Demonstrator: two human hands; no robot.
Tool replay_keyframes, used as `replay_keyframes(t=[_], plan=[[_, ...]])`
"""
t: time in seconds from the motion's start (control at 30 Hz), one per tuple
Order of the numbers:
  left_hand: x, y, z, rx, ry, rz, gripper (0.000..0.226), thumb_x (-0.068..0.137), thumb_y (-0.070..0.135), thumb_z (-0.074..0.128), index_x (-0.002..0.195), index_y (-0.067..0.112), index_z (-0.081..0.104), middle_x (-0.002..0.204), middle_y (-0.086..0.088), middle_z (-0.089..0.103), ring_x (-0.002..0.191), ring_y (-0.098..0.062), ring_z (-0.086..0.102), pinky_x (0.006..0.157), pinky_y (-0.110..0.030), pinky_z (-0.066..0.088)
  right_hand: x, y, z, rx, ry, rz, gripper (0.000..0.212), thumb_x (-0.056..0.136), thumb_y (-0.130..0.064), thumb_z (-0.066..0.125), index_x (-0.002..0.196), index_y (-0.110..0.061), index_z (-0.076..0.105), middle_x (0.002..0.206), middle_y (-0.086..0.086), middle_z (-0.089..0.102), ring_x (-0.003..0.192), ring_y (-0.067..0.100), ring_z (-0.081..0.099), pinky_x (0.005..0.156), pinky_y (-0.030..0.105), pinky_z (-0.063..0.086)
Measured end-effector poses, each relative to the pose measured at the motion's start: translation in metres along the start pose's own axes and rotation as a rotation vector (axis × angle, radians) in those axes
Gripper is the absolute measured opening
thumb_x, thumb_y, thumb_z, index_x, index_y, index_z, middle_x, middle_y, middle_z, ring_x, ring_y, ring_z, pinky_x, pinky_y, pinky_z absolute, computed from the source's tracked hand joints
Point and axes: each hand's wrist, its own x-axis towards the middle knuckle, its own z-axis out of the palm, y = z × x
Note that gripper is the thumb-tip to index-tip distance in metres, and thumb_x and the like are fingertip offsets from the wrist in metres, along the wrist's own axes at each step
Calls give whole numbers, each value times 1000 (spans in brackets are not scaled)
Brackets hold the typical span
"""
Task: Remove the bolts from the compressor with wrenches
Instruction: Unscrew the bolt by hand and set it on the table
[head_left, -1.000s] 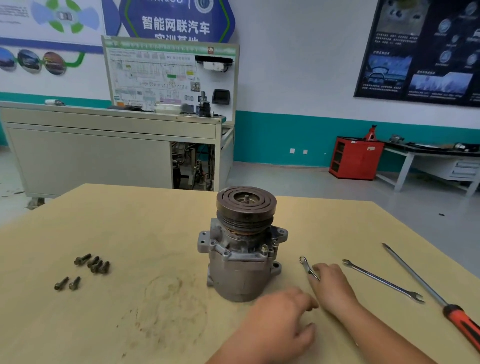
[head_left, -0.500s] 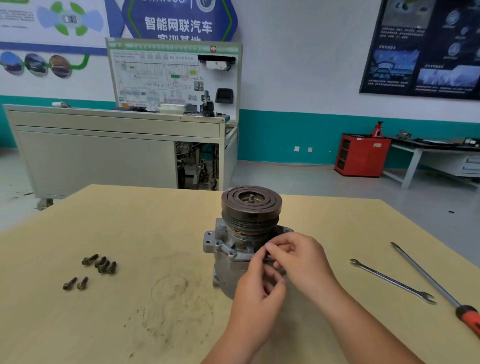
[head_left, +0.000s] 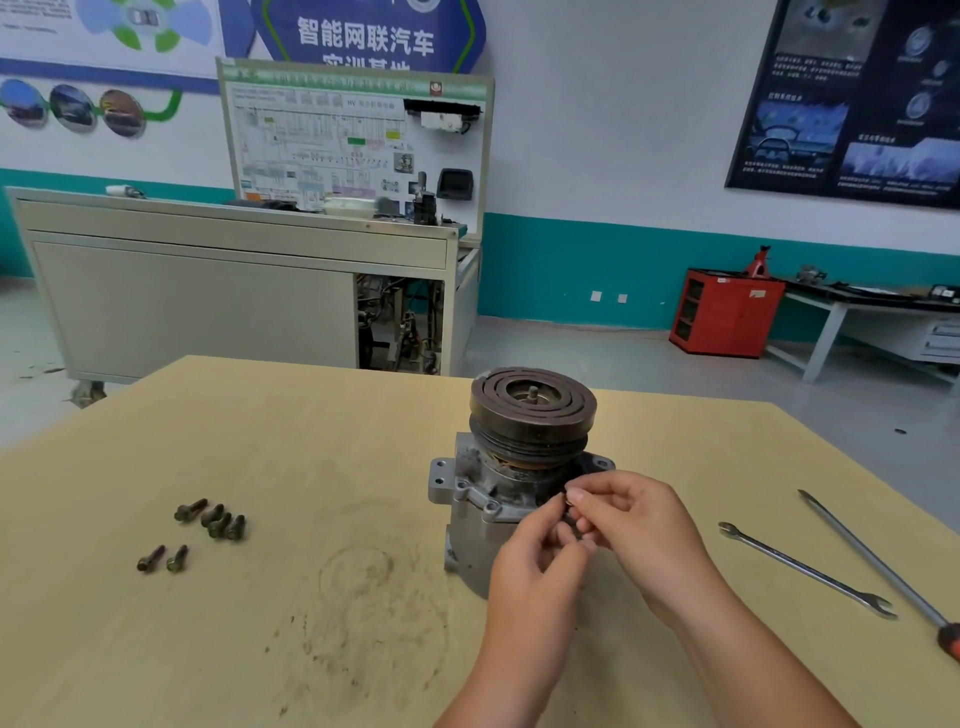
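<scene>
Fingers (head_left: 577, 498) of my right hand (head_left: 641, 527) and left hand (head_left: 530, 564) curl together, pinching a dark piece (head_left: 570, 515) I cannot identify, against the compressor (head_left: 493, 488) upright on the table (head_left: 260, 441). I judge it heavy, rigid metal, best steadied by its grey body, not the pulley (head_left: 532, 410)

Beside the compressor (head_left: 493, 499), left hand (head_left: 530, 564) and right hand (head_left: 641, 530) pinch a wrench (head_left: 568, 512).

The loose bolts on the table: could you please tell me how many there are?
6 bolts: four clustered left of the compressor, two nearer the person. The left hand and right hand, at the compressor, may hide another.
</scene>
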Motion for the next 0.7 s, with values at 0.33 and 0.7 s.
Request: replay_keyframes(t=[0.33, 0.7], plan=[[-3, 3, 8, -110, 90, -41, 33, 68, 21, 49, 88, 27, 75, 57, 12, 46, 55, -5, 40, 53, -18, 31, 6, -13, -8, -262, -94, -68, 19, 82, -3, 66, 70, -19, 67, 62, 4, 67, 56, 15, 60, 63, 34, 53], [-11, -9, 3, -67, 69, -35, 43, 91, -7, 44, 127, 16, 51, 61, 15, 49, 52, -3, 42, 49, -12, 37, 7, -9, -13, -509, -115, -239, 10, 79, -16, 72, 76, -24, 66, 68, -8, 62, 59, 2, 53, 57, 9, 41]])
